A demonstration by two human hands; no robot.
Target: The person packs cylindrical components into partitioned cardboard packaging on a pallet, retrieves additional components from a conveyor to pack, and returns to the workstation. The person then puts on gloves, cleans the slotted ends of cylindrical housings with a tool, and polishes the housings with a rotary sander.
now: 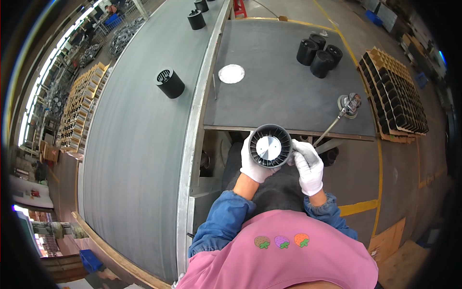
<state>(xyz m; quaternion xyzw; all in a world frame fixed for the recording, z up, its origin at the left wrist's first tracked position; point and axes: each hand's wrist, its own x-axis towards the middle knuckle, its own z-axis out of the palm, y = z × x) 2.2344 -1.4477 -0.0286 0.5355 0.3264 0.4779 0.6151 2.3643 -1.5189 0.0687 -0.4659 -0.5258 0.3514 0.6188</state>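
Note:
A black finned cylinder [284, 153], perhaps a lamp housing or heat sink, is held over my lap just off the table's near edge. Its open end faces up, showing inner fins around a shiny silver disc [268, 148]. Wrapped around its left side and underside is my left hand [252, 166], in a white glove. My right hand [308, 166], gloved too, is closed with its fingertips at the cylinder's right rim. Whether something small sits between those fingertips is hidden.
Left runs a grey conveyor belt [130, 178] carrying more black cylinders [171, 84]. On the dark table [284, 103] are a white round disc [231, 74], several black cylinders [321, 63] and a metal tool with a hose [350, 104]. Stacked divider trays [392, 96] stand right.

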